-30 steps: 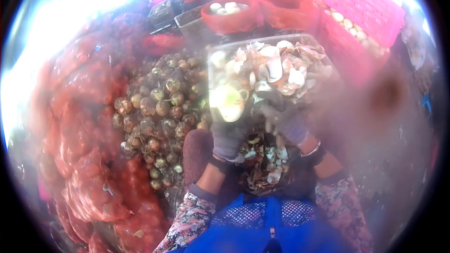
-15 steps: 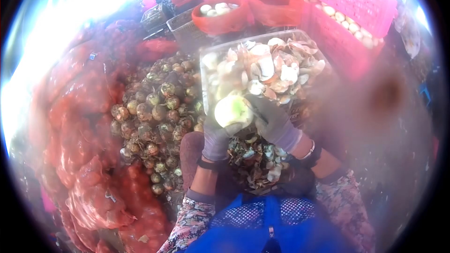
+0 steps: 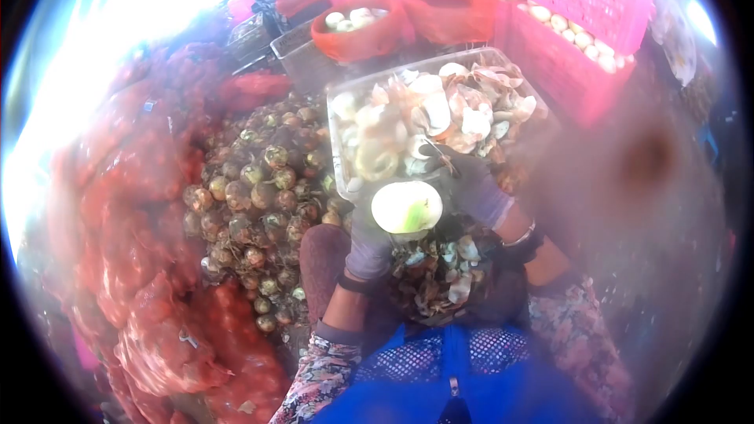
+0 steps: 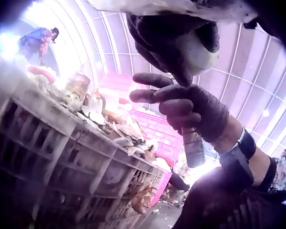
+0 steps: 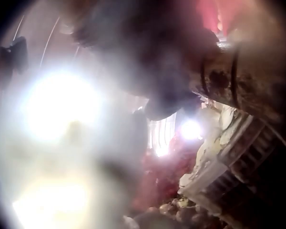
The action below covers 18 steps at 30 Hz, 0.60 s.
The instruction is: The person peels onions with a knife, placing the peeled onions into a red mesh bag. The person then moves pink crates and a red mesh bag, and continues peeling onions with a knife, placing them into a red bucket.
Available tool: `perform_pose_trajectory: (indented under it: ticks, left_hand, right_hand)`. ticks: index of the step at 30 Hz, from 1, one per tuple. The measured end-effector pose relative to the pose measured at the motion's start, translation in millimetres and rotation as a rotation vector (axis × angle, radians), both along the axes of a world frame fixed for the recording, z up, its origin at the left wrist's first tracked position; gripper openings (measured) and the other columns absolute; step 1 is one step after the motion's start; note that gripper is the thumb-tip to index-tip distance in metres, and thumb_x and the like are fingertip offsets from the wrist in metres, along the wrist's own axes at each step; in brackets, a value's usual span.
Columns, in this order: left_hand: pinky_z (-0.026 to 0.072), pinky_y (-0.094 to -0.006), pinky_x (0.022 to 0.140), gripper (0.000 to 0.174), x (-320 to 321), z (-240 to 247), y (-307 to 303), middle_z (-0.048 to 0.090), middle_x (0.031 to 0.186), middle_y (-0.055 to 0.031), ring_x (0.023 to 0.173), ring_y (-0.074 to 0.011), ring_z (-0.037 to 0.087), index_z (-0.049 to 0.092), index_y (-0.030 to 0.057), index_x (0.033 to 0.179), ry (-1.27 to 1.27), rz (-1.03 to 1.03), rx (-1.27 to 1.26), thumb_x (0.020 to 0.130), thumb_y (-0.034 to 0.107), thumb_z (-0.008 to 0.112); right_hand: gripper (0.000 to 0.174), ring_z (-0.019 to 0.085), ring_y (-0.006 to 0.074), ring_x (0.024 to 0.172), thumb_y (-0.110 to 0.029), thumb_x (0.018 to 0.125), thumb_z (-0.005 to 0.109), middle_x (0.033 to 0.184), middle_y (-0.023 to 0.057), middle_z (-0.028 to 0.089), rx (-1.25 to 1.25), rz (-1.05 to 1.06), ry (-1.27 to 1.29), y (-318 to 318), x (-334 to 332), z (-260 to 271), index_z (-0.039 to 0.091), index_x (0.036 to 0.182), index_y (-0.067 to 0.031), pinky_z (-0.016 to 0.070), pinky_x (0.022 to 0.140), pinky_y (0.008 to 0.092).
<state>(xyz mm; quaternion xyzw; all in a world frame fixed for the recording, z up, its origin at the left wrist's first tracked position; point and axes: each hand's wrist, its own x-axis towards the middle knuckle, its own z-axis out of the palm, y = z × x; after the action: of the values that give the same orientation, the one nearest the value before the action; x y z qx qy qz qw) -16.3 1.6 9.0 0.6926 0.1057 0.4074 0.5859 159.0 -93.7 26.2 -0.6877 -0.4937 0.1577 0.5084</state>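
Observation:
A large peeled white onion (image 3: 407, 208) with a green streak sits in my gloved left hand (image 3: 367, 235), which grips it from the left side. The left wrist view shows the dark glove curled round the pale onion (image 4: 198, 52). To the right, my gloved right hand (image 3: 475, 184) is just off the onion, fingertips over the near edge of the crate of peelings (image 3: 338, 165). In the left wrist view a banded knife handle (image 4: 193, 148) sticks out below its curled fingers; the blade is mostly hidden. Glare and blur fill much of the right wrist view.
Unpeeled onions (image 3: 251, 196) lie heaped at the left beside red net sacks (image 3: 149, 283). Loose peelings (image 3: 448, 267) lie between the legs. Behind the crate stand a red basin (image 3: 357, 39) with peeled onions, a second red basin (image 3: 452, 16) and pink crates (image 3: 550, 71).
The onion has come nearer the body and turned, its green streak now facing the body. My right hand came close to the onion, then moved away forward over the crate. The view shifted slightly.

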Motion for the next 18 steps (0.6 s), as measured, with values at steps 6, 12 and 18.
perform_pose_trajectory:
  ticks: [6, 12, 18]
  left_hand:
    - [0.0536, -0.0335, 0.089, 0.077, -3, -11, 8, 0.062, 0.114, -0.0094, 0.102, -0.0196, 0.062, 0.049, 0.0038, 0.123, -0.137, -0.032, -0.138, 0.058, 0.012, 0.089]
    - [0.0542, -0.0337, 0.088, 0.076, -11, -3, 9, 0.061, 0.115, -0.0103, 0.103, -0.0225, 0.062, 0.045, 0.0014, 0.129, -0.172, -0.122, -0.522, 0.061, -0.001, 0.080]
    - [0.0577, -0.0364, 0.081, 0.058, -18, 1, 11, 0.059, 0.116, -0.0148, 0.100, -0.0278, 0.063, 0.045, 0.0009, 0.130, -0.189, -0.038, -0.807, 0.077, -0.007, 0.065]
  right_hand:
    - [0.035, 0.064, 0.0335, 0.081, -0.011, 0.086, 0.060, 0.097, 0.0145, 0.065, 0.046, 0.042, -0.481, -8, 15, -4, 0.061, 0.121, -0.0111, 0.0517, 0.069, 0.0434]
    - [0.038, 0.065, 0.0361, 0.080, -0.039, 0.097, 0.047, 0.085, 0.0168, 0.068, -0.639, 0.125, -0.553, -15, 6, 16, 0.064, 0.108, -0.0072, 0.0516, 0.073, 0.0436]
    - [0.030, 0.064, 0.0397, 0.081, -0.032, 0.095, 0.050, 0.085, 0.0184, 0.067, -0.729, 0.412, -0.556, -29, 1, -7, 0.063, 0.108, -0.0080, 0.0498, 0.077, 0.0467]
